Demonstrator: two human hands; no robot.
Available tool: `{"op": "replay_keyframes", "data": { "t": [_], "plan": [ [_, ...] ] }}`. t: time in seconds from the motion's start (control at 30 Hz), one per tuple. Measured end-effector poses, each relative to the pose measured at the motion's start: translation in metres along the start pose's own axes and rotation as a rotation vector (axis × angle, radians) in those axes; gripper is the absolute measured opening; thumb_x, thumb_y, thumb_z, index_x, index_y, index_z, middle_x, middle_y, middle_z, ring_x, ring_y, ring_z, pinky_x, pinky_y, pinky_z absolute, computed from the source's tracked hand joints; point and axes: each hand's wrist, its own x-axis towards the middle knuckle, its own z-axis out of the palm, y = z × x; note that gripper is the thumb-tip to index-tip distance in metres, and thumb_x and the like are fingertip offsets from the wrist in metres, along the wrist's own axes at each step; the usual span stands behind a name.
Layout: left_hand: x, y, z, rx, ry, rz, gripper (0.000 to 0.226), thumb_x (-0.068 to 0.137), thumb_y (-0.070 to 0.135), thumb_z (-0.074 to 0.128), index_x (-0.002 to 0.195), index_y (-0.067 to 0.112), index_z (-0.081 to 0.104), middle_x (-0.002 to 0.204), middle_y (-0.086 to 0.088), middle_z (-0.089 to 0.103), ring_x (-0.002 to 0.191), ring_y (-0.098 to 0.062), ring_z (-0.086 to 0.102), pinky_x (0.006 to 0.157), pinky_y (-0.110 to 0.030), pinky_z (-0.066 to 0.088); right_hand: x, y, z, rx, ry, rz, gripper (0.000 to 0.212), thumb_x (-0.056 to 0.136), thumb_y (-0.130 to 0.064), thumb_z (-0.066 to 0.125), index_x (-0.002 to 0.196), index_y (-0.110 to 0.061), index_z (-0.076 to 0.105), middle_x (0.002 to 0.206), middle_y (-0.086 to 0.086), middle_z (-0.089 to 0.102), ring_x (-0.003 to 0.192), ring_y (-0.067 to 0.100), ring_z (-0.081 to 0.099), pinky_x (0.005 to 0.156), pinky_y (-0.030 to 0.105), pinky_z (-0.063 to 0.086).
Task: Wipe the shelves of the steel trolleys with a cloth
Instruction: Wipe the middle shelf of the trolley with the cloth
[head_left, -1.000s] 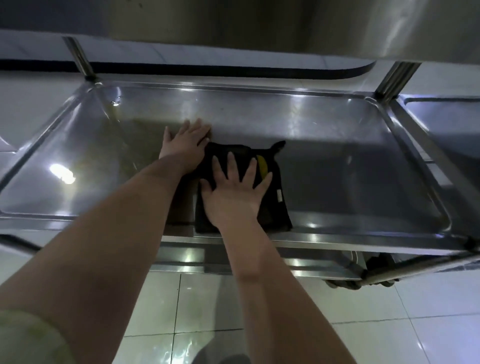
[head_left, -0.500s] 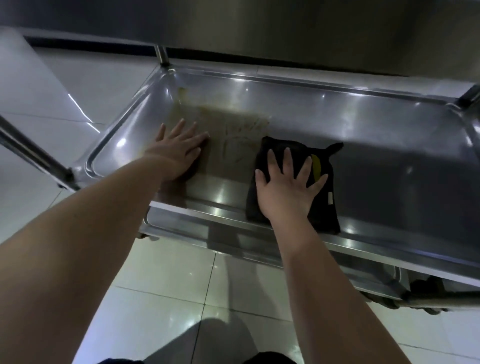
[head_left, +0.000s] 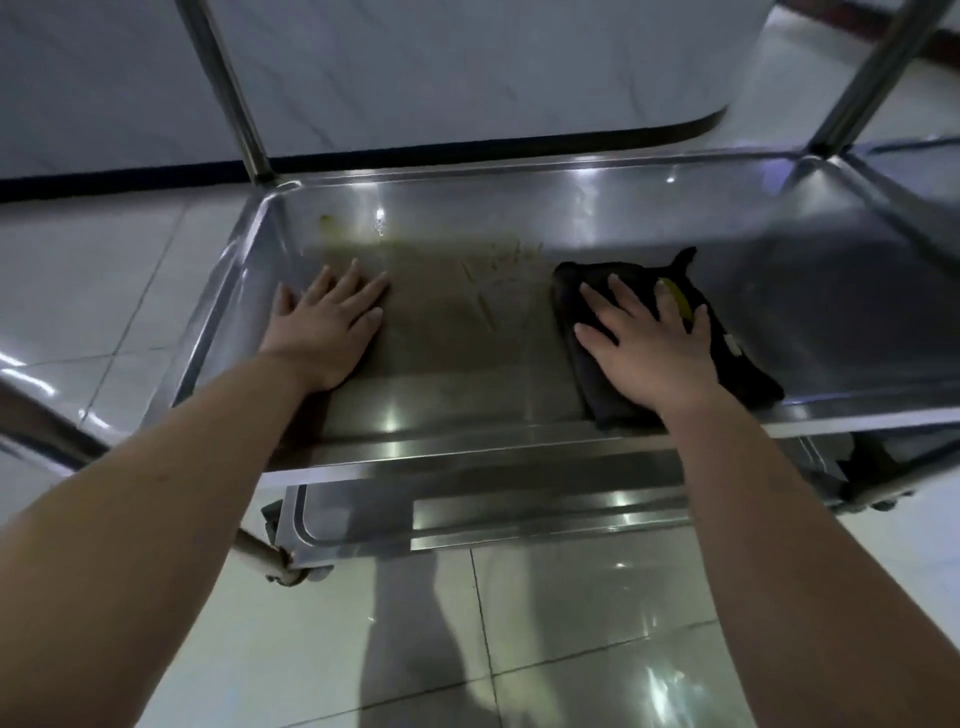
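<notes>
Steel shelf (head_left: 831, 312) carries both hands. The left hand (head_left: 327, 327) lies flat on bare metal, fingers (head_left: 358, 280) released. Right of these fingers is a brownish smear (head_left: 457, 312). Further right, the right hand (head_left: 654, 348) presses the dark cloth (head_left: 737, 364) under straight, spread fingers.

The steel shelf (head_left: 831, 312) carries a dark cloth (head_left: 740, 366) and what looks like brownish smears (head_left: 441, 322).

The cloth (head_left: 748, 364) lies on the shelf (head_left: 519, 208), by its near edge. The left hand (head_left: 327, 327) rests flat near the shelf's left edge, the right hand (head_left: 654, 348) on the cloth.
</notes>
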Motion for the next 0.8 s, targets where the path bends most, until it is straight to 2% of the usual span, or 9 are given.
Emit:
{"op": "replay_keyframes", "data": {
  "t": [0.1,0.23,0.33,0.5,0.6,0.73,0.8],
  "plan": [
    [-0.003,0.003,-0.002,-0.005,-0.001,0.006,0.051,0.1,0.05,0.015,0.151,0.049,0.006,0.163,0.012,0.002,0.15,-0.019,0.0,0.116,-0.057,-0.003,-0.003,-0.06,0.004,0.006,0.001,0.092,0.059,0.095,-0.065,0.013,0.151,-0.051,0.003,0.163,-0.016,-0.004,0.149,0.034,-0.009,0.111,0.068,-0.008],
    [-0.008,0.004,-0.008,0.004,-0.004,-0.003,0.052,0.102,0.041,0.017,0.153,0.042,0.006,0.163,0.01,0.0,0.15,-0.018,-0.001,0.117,-0.057,-0.002,-0.015,-0.179,0.023,0.007,-0.025,-0.106,0.058,0.096,-0.063,0.016,0.151,-0.049,0.004,0.163,-0.015,-0.004,0.149,0.035,-0.011,0.107,0.068,-0.01],
    [-0.009,0.001,-0.009,-0.002,-0.011,-0.018,0.055,0.101,0.033,0.019,0.155,0.034,0.007,0.163,0.011,-0.003,0.15,-0.015,-0.004,0.117,-0.057,-0.003,-0.018,-0.204,0.028,0.0,-0.059,-0.125,0.058,0.095,-0.064,0.014,0.15,-0.051,0.001,0.163,-0.015,-0.006,0.148,0.034,-0.014,0.108,0.066,-0.013],
    [-0.006,-0.003,-0.005,-0.044,0.037,-0.013,0.053,0.101,0.04,0.018,0.153,0.04,0.008,0.163,0.011,0.0,0.15,-0.016,-0.002,0.118,-0.054,-0.003,-0.008,-0.19,0.026,0.003,-0.064,-0.14,0.057,0.094,-0.068,0.012,0.149,-0.055,0.001,0.162,-0.021,-0.006,0.149,0.027,-0.013,0.111,0.062,-0.011],
    [-0.005,-0.007,-0.002,-0.066,0.044,-0.005,0.051,0.101,0.048,0.015,0.151,0.047,0.007,0.163,0.012,0.001,0.15,-0.018,-0.001,0.118,-0.052,-0.003,0.007,-0.149,0.017,-0.015,-0.044,-0.115,0.057,0.093,-0.07,0.016,0.148,-0.057,0.006,0.161,-0.024,-0.001,0.15,0.023,-0.003,0.115,0.06,-0.002],
    [-0.006,-0.007,0.0,-0.07,0.042,-0.011,0.051,0.1,0.05,0.014,0.151,0.049,0.007,0.163,0.012,0.002,0.15,-0.017,-0.001,0.118,-0.052,-0.003,0.02,-0.048,-0.005,0.019,-0.021,0.121,0.057,0.094,-0.069,0.021,0.149,-0.054,0.012,0.162,-0.019,0.003,0.15,0.026,0.0,0.116,0.058,0.003],
    [-0.007,-0.004,0.001,-0.061,0.05,-0.009,0.051,0.1,0.05,0.013,0.151,0.048,0.007,0.163,0.012,0.002,0.15,-0.017,-0.001,0.118,-0.052,-0.003,0.02,-0.02,-0.01,0.022,-0.034,0.243,0.058,0.095,-0.066,0.02,0.15,-0.053,0.01,0.163,-0.017,0.002,0.15,0.029,-0.001,0.116,0.06,0.002]
  ]
}}
